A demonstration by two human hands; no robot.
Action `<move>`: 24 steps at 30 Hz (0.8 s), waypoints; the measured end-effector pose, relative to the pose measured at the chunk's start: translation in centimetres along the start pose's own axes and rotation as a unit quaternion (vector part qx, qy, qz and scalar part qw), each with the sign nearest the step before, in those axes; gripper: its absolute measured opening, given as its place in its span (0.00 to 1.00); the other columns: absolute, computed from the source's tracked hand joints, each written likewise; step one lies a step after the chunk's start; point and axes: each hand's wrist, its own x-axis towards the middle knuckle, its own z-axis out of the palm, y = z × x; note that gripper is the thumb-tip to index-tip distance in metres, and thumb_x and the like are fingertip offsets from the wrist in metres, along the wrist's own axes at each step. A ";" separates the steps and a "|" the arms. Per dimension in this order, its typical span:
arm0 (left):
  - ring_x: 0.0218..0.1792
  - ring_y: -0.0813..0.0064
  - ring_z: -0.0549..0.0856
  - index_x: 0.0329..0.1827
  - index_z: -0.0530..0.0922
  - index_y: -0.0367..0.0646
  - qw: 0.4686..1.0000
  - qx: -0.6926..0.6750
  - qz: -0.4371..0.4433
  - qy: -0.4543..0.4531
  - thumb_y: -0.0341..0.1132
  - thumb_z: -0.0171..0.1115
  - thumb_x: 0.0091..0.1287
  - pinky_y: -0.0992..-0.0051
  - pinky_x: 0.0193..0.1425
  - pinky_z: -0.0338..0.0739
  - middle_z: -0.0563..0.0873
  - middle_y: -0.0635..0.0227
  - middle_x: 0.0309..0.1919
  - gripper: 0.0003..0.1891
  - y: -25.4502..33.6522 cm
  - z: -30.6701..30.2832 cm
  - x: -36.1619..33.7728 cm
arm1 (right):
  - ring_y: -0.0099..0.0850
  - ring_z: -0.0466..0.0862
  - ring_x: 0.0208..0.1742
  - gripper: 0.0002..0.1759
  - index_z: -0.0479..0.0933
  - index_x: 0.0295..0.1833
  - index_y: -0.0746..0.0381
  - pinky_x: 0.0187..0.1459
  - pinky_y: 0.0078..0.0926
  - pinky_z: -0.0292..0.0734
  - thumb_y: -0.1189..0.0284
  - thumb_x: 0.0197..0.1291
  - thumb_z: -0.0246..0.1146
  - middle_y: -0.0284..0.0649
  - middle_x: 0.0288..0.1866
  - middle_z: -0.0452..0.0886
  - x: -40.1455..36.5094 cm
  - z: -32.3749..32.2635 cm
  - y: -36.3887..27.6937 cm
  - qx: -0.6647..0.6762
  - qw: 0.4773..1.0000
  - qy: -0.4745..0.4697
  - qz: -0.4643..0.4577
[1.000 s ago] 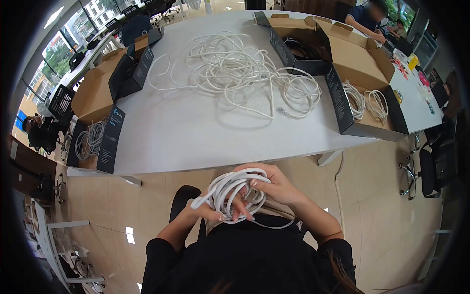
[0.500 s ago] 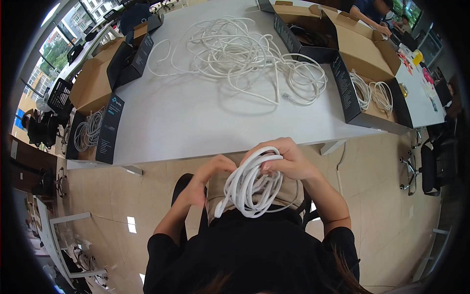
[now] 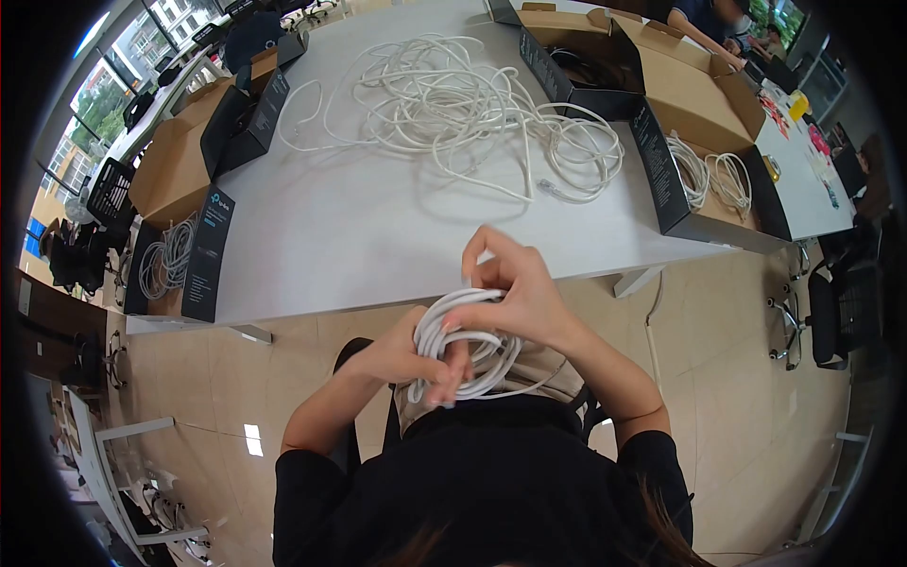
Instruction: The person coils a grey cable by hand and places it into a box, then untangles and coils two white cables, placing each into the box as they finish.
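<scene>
A loosely looped coil of white network cable (image 3: 505, 364) is held in front of my waist. My left hand (image 3: 402, 354) is closed round its left side, with fingers passing through the middle of the loops. At the upper right, my right hand (image 3: 524, 298) has its thumb laid across the strands, while its bent fingers arch above the coil's top edge. A thin length of cable trails from the coil to the right over my lap. Beyond my hands, a big tangle of white cable (image 3: 444, 104) lies on the white table (image 3: 331, 236).
On the left, an open black box (image 3: 203, 255) holds grey cable, with another black box (image 3: 250, 118) behind it. On the right, an open box (image 3: 727, 231) contains coiled white cables; a box behind (image 3: 590, 99) holds dark cable. A person (image 3: 704, 33) sits at the far right.
The coil has shifted left and is turned. My left hand has come onto it with fingers through the loops. My right hand has moved to its top edge, its fingers lifted.
</scene>
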 end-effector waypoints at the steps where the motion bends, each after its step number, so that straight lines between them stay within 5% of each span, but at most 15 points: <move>1: 0.14 0.79 0.77 0.40 0.73 0.38 0.995 -0.080 0.052 -0.014 0.38 0.63 0.62 0.74 0.42 0.78 0.78 0.70 0.14 0.12 -1.2 -0.4 -0.3 | 0.16 0.74 0.27 0.20 0.72 0.42 0.64 0.29 0.16 0.68 0.69 0.47 0.72 0.33 0.25 0.77 0.1 0.1 0.1 0.058 0.998 0.021 -0.028; 3: 0.10 0.79 0.75 0.40 0.73 0.40 0.967 -0.196 0.145 -0.065 0.41 0.58 0.65 0.73 0.41 0.78 0.75 0.73 0.10 0.13 -2.8 -1.6 -0.2 | 0.17 0.76 0.31 0.20 0.70 0.41 0.64 0.32 0.18 0.70 0.69 0.47 0.71 0.36 0.31 0.79 0.4 0.3 0.6 0.172 0.980 0.062 -0.085; 4: 0.09 0.80 0.74 0.40 0.73 0.40 0.949 -0.231 0.188 -0.104 0.43 0.56 0.67 0.73 0.41 0.78 0.74 0.74 0.08 0.14 -3.2 -2.2 0.0 | 0.20 0.77 0.36 0.21 0.71 0.44 0.65 0.37 0.20 0.71 0.70 0.47 0.71 0.38 0.41 0.79 -0.1 -0.2 0.8 0.005 0.992 0.059 -0.112; 6: 0.10 0.79 0.74 0.39 0.72 0.41 0.901 -0.268 0.255 -0.226 0.49 0.50 0.69 0.71 0.45 0.77 0.75 0.74 0.09 0.17 -2.3 -3.1 0.6 | 0.22 0.77 0.36 0.24 0.72 0.48 0.65 0.38 0.21 0.72 0.69 0.47 0.71 0.38 0.41 0.80 -0.5 -0.6 1.3 -0.162 0.949 0.159 -0.217; 8: 0.11 0.78 0.76 0.39 0.72 0.42 0.876 -0.258 0.341 -0.224 0.52 0.47 0.69 0.68 0.52 0.74 0.77 0.74 0.11 0.20 -0.6 -3.0 -0.2 | 0.22 0.77 0.35 0.25 0.70 0.55 0.64 0.37 0.20 0.72 0.70 0.52 0.67 0.39 0.40 0.80 -1.5 -0.3 2.5 -0.172 0.950 0.193 -0.175; 10: 0.13 0.79 0.75 0.42 0.69 0.43 0.876 -0.219 0.394 -0.174 0.52 0.45 0.70 0.67 0.61 0.67 0.76 0.77 0.12 0.19 1.7 -2.6 -1.5 | 0.22 0.78 0.34 0.25 0.68 0.60 0.63 0.37 0.20 0.72 0.72 0.57 0.63 0.40 0.40 0.80 -2.5 0.8 3.9 -0.089 0.970 0.212 -0.075; 12: 0.14 0.85 0.74 0.40 0.65 0.45 0.843 -0.175 0.508 -0.016 0.48 0.46 0.71 0.70 0.59 0.66 0.74 0.80 0.14 0.15 2.8 -0.4 -2.0 | 0.20 0.77 0.32 0.23 0.64 0.64 0.62 0.35 0.18 0.72 0.76 0.63 0.55 0.39 0.36 0.79 -3.4 2.6 4.5 0.111 0.977 0.167 0.073; 15: 0.16 0.91 0.68 0.39 0.60 0.49 0.765 -0.026 0.612 0.200 0.47 0.46 0.70 0.73 0.59 0.61 0.67 0.84 0.12 0.12 3.7 2.0 -1.1 | 0.18 0.76 0.34 0.19 0.66 0.61 0.62 0.37 0.19 0.71 0.76 0.64 0.53 0.36 0.34 0.77 -4.5 6.4 6.7 0.210 0.976 0.022 0.054; 17: 0.16 0.91 0.65 0.39 0.58 0.51 0.732 0.095 0.619 0.267 0.51 0.43 0.69 0.74 0.59 0.59 0.66 0.86 0.12 0.15 3.8 2.3 -0.8 | 0.21 0.75 0.34 0.19 0.68 0.59 0.62 0.38 0.21 0.71 0.74 0.62 0.56 0.34 0.32 0.75 -3.9 6.9 6.0 0.105 0.993 0.055 -0.020; 21: 0.16 0.91 0.61 0.39 0.58 0.51 0.707 0.127 0.603 0.348 0.55 0.37 0.70 0.75 0.56 0.57 0.62 0.85 0.11 0.16 4.0 2.8 -0.5 | 0.27 0.73 0.33 0.22 0.71 0.57 0.62 0.38 0.24 0.69 0.68 0.58 0.63 0.34 0.30 0.71 -1.9 5.3 4.3 -0.175 0.967 0.086 -0.165; 24: 0.16 0.91 0.60 0.39 0.58 0.51 0.699 0.158 0.585 0.379 0.56 0.35 0.69 0.73 0.56 0.58 0.61 0.85 0.11 0.18 3.7 3.2 0.1 | 0.28 0.70 0.31 0.26 0.72 0.54 0.62 0.33 0.25 0.66 0.64 0.50 0.69 0.35 0.30 0.70 -1.2 7.0 3.4 -0.104 0.985 0.107 -0.084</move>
